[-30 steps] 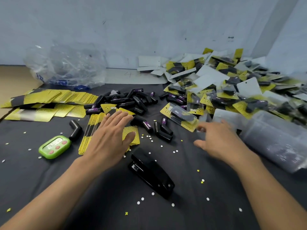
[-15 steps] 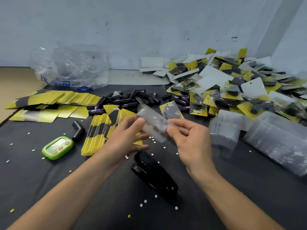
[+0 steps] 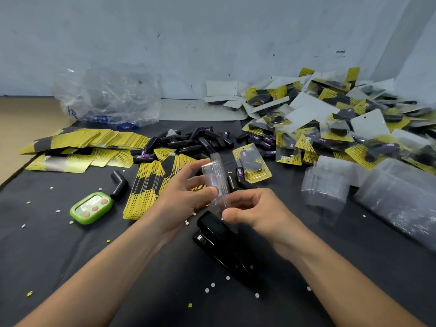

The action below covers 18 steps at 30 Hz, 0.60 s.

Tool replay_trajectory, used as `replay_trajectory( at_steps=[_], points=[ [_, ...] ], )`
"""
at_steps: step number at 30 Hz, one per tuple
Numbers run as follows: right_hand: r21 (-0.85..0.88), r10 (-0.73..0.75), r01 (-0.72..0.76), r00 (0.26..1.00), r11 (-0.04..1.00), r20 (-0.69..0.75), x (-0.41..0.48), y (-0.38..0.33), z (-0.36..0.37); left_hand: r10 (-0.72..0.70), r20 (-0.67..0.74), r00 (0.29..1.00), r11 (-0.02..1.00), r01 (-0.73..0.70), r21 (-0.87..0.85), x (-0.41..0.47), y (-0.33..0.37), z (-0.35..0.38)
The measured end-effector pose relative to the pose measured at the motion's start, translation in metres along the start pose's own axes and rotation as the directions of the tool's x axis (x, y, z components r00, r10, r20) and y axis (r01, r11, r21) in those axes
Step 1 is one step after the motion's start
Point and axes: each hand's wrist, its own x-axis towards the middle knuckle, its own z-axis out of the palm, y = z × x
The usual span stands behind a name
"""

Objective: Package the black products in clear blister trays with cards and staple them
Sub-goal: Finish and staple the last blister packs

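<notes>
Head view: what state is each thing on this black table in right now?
Clear plastic blister tray: empty, held by both hands.
Left hand: gripping tray.
Right hand: pinching tray's lower end.
Black stapler: lying closed, untouched.
Loose black products: unpacked heap.
Yellow-black cards: stacked, unused.
Green timer: lying face up.

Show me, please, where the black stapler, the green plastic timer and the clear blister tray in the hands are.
black stapler (image 3: 225,246), head view, on its top cover.
green plastic timer (image 3: 91,208), head view, on its front face.
clear blister tray (image 3: 215,182), head view, on its middle, between both hands.
</notes>
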Motion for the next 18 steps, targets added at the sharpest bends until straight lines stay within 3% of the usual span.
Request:
replay_trajectory(
  at_steps=[5, 7, 10, 12, 13, 15, 16, 18],
  points=[
    [0.164, 0.054, -0.067, 0.995, 0.984, 0.081, 0.005, 0.001, -0.005, 0.005, 0.026, 1.000, 1.000, -0.005, 0.007, 0.003, -0.001, -0.004],
    [0.159, 0.031, -0.036, 0.999, 0.987, 0.038, 0.007, 0.000, -0.004, -0.006, 0.012, 1.000, 1.000, 0.006, 0.005, 0.005, -0.002, -0.005],
    [0.019, -0.001, 0.006, 0.966, 1.000, -0.260, 0.013, 0.002, -0.010, -0.005, -0.033, 0.999, 0.998, 0.003, -0.056, 0.008, -0.002, -0.007],
    [-0.198, -0.126, 0.017, 0.826, 0.980, -0.549, 0.016, 0.000, -0.025, -0.013, -0.073, 0.997, 0.992, 0.004, -0.128, 0.010, -0.002, -0.010],
    [-0.353, -0.252, 0.018, 0.734, 0.936, -0.631, 0.016, -0.002, -0.034, -0.019, -0.077, 0.997, 0.988, 0.007, -0.156, 0.010, -0.002, -0.012],
    [-0.618, -0.478, -0.042, 0.593, 0.785, -0.648, 0.015, -0.004, -0.052, -0.033, -0.048, 0.998, 0.983, 0.024, -0.184, 0.010, 0.002, -0.015],
    [-0.718, -0.552, -0.117, 0.558, 0.687, -0.619, 0.016, -0.003, -0.059, -0.044, -0.035, 0.998, 0.980, 0.037, -0.196, 0.010, 0.003, -0.017],
    [-0.825, -0.569, -0.273, 0.616, 0.495, -0.545, 0.021, 0.003, -0.066, -0.078, -0.045, 0.996, 0.967, 0.065, -0.248, 0.012, 0.006, -0.019]
  ],
)
